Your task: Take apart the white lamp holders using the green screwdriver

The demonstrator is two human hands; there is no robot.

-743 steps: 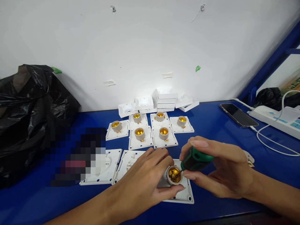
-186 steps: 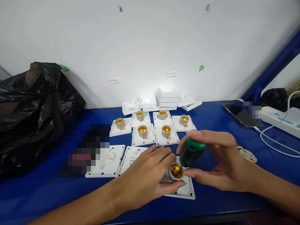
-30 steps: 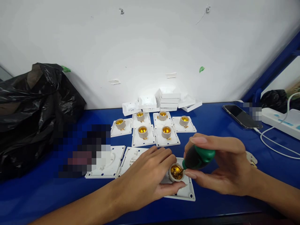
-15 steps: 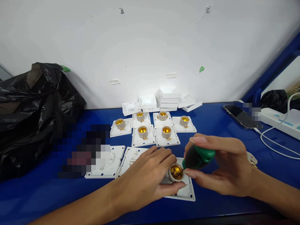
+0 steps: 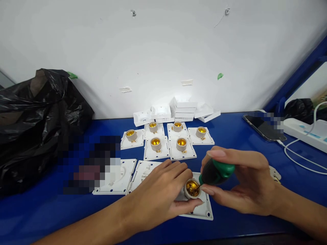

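Note:
Closest to me, a lamp socket (image 5: 192,188) with a brass-coloured inside sits on a square white plate (image 5: 204,209). My left hand (image 5: 170,187) is closed around the socket's left side, its thumb along the front and its fingers behind. In my right hand (image 5: 237,180) is a short green and black screwdriver (image 5: 217,171), held tilted between thumb and fingers. Its thin shaft reaches down into the socket; the tip is hard to make out inside. Two bare white plates (image 5: 127,175) lie to the left, one partly under my left arm.
Several white plates with sockets (image 5: 181,144) stand behind my hands on the blue table (image 5: 224,134). White square boxes (image 5: 184,109) are stacked against the wall. A black plastic bag (image 5: 43,115) fills the left; a phone (image 5: 263,127) on a cable and a power strip (image 5: 306,131) lie right.
Hardly anything differs. Both hands keep their places, the screwdriver stays in the socket, and the view has shifted very slightly.

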